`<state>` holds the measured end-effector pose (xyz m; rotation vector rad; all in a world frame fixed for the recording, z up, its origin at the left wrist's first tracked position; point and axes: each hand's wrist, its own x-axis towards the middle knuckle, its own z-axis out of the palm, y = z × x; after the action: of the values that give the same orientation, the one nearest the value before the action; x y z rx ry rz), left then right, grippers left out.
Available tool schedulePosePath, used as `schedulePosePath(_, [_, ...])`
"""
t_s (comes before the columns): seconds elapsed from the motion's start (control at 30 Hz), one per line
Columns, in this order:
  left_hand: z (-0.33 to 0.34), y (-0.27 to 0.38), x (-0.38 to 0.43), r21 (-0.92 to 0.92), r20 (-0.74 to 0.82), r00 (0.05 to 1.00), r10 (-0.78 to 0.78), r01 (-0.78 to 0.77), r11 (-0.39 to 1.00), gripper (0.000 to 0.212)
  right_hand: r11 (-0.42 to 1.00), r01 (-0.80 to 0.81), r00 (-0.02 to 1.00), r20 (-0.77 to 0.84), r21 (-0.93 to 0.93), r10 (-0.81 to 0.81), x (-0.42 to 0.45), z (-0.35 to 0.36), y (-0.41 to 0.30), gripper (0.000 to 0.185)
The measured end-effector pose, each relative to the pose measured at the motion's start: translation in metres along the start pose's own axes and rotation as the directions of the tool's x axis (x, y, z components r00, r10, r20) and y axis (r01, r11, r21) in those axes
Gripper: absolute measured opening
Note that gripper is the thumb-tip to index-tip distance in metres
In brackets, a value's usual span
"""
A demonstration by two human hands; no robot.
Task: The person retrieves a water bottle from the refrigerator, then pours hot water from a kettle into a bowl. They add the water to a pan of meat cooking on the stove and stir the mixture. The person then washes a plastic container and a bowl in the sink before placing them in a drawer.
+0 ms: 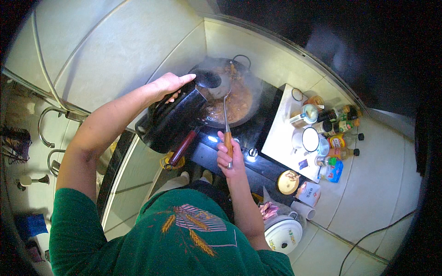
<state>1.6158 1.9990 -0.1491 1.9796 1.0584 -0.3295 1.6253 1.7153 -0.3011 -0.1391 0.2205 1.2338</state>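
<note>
My left hand (171, 85) grips a large black vessel, apparently a kettle (176, 117), tilted over the near left side of a wok. A dark oval part (208, 79), perhaps its lid, shows by my thumb. Brown food in liquid (238, 103) steams inside the wok (247, 119). My right hand (230, 155) is closed around the wooden handle of a metal ladle (226, 115), whose head reaches into the wok. A dark red wok handle (183, 147) points back toward me. Liquid leaving the kettle cannot be made out.
Right of the black stove (221, 139), a white surface (279, 138) holds a white enamel mug (310, 139), jars and several sauce bottles (336, 140). Nearer are a yellow bowl (288, 182) and a lidded white pot (284, 236). A faucet (43, 127) stands at left.
</note>
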Motion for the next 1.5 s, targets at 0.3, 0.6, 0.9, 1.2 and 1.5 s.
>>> schedulePosePath(0.3, [0.005,0.006,-0.001,0.051,0.004,1.000,0.004,-0.004,0.999,0.064,0.961,-0.101,0.987,0.147,0.259,0.064,0.013,-0.019,0.016,0.044])
schedulePosePath(0.6, [0.007,0.008,-0.004,0.071,0.009,1.000,0.024,-0.024,0.997,0.066,0.964,-0.154,0.986,0.101,0.217,0.134,0.021,-0.026,0.019,0.039])
schedulePosePath(0.9, [-0.012,-0.011,-0.032,-0.124,-0.060,0.997,0.047,-0.055,0.991,0.062,0.992,-0.086,0.996,0.046,0.096,0.082,0.022,-0.039,0.024,0.041])
schedulePosePath(1.2, [-0.046,-0.055,-0.129,-0.422,-0.264,0.926,0.271,-0.364,0.831,0.031,0.980,-0.130,0.986,-0.126,-0.150,0.112,0.021,-0.049,0.010,0.046])
schedulePosePath(1.5, [-0.024,-0.179,-0.258,-0.459,-0.661,0.726,0.189,-0.590,0.664,0.027,0.869,-0.209,0.897,-0.266,0.449,0.353,-0.014,-0.110,0.027,0.048])
